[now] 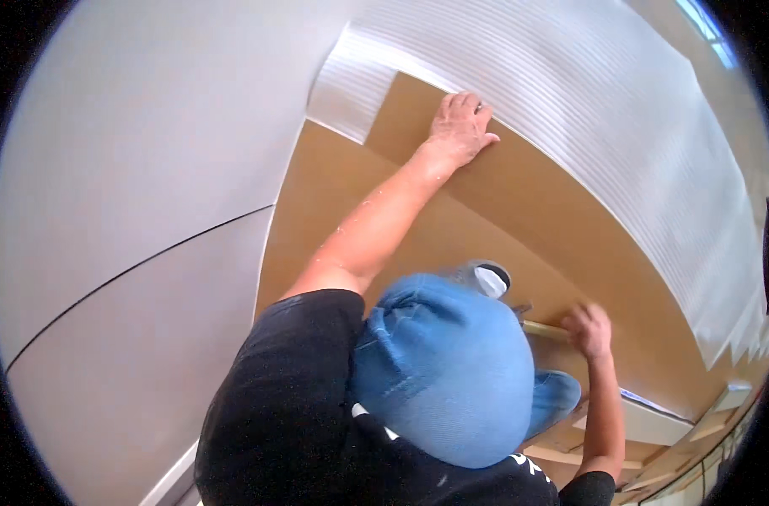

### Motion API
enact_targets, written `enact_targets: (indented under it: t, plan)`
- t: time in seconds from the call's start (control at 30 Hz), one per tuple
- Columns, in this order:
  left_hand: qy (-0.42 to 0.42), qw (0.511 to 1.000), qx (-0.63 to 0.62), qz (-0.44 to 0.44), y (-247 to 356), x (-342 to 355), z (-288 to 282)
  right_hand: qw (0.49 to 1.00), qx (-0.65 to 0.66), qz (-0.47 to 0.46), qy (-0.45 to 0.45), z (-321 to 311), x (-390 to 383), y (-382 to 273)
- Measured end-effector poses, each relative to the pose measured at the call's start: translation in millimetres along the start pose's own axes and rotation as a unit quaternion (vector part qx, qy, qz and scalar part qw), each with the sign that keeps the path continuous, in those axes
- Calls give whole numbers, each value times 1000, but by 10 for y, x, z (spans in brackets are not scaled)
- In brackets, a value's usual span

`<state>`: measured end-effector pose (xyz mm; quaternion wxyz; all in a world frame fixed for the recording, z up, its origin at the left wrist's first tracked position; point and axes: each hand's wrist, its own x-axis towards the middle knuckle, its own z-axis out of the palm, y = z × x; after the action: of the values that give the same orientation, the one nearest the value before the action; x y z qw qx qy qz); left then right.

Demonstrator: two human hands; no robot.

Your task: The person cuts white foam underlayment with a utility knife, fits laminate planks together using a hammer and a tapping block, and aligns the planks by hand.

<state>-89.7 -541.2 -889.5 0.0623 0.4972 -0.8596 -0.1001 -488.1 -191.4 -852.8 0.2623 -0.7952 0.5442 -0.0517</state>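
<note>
My left hand (463, 131) presses on a brown cardboard strip (528, 173) at its upper edge, with the thumb apart and the fingertips by the white ribbed foam sheet (570, 93). The strip lies over a larger brown cardboard sheet (334, 181). My right hand (588, 329) hovers lower right, its fingers curled in and slightly smeared by motion. Next to it a pale narrow wooden piece (546, 331) and a small dark part (522, 312) show. Whether the hand grips either of them cannot be made out.
A tall grey panel (148, 152) with a dark seam stands along the left. My bent knee in jeans (448, 371) and a shoe (490, 278) are over the cardboard. Wooden slats and a pale beam (646, 419) lie at the lower right.
</note>
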Motion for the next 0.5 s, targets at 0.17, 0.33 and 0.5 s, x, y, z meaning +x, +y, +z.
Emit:
enact_targets:
  t: [0.17,0.33,0.5]
  plan:
    - [-58,998,20,-34,-79,0,-99,969,-125,90,192,-327,1370,76]
    - [-103,994,13,-45,-58,98,-183,965,-99,218,109,-404,2091,-40]
    - [-197,977,-18,-74,23,187,-286,960,-118,200,154,-291,2097,171]
